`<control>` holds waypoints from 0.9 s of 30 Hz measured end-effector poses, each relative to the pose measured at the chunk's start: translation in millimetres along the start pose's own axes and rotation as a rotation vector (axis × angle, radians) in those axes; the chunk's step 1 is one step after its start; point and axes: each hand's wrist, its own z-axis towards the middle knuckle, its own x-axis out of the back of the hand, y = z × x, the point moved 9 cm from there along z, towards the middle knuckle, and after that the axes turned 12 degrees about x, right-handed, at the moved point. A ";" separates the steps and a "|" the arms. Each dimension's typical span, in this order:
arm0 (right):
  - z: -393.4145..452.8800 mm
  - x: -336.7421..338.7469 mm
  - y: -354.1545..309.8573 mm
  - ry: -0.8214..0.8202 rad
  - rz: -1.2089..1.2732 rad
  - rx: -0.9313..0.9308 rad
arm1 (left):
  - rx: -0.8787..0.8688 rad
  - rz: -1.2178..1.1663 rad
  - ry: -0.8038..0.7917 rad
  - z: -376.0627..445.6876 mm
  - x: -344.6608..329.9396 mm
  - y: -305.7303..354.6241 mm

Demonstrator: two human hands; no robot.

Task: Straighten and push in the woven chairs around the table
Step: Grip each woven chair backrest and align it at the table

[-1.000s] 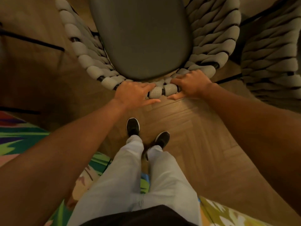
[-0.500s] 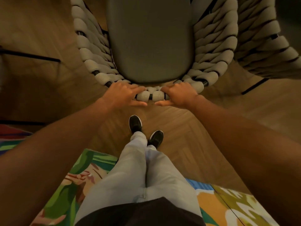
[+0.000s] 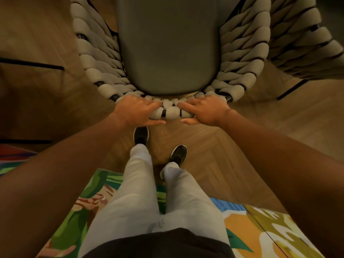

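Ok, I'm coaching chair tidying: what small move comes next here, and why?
Probably a short, even push forward. The left hand and right hand both grip the woven chair's back rim, either side of its middle, so equal pressure should keep it straight.

woven chair (image 3: 240, 71): thick knitted cord, matt | seat cushion (image 3: 167, 47): smooth | floor (image 3: 214, 146): wood herringbone, slight sheen
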 end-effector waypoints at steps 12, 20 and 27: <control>68.4 17.3 33.0 0.014 0.080 -0.189 | -0.141 0.026 0.013 28.2 17.6 -80.9; 118.0 29.9 56.2 0.037 0.074 -0.280 | -0.228 0.003 0.042 53.1 23.6 -142.1; 158.1 32.7 58.2 0.014 0.034 -0.355 | -0.272 0.015 0.031 58.9 28.9 -187.5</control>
